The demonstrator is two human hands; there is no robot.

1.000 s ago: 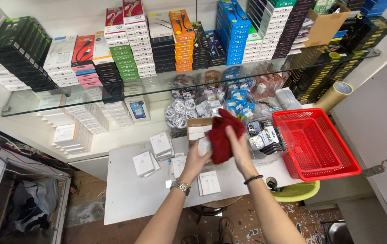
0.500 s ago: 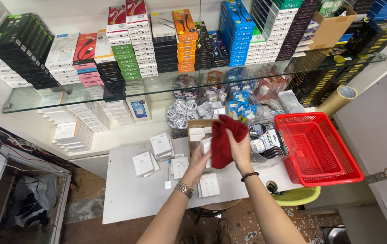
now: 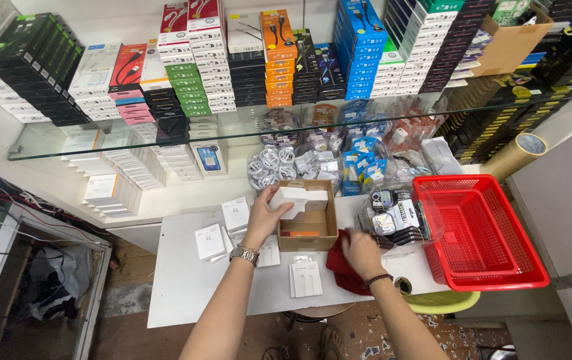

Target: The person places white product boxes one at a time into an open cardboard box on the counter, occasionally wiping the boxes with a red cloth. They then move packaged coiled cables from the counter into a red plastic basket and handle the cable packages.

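L hand (image 3: 267,212) gripping small white box (image 3: 290,199), held above left rim of open cardboard box (image 3: 308,227) at table (image 3: 186,280) centre-back. R hand (image 3: 360,253) pressed flat on red cloth (image 3: 340,268) near table front edge, fingers curled into fabric. Red basket (image 3: 476,233) at right edge. Flat white packs (image 3: 306,279) nr front edge, more white boxes (image 3: 210,241) left-centre.

Bright even light, sharp, wide-angle edge distortion.
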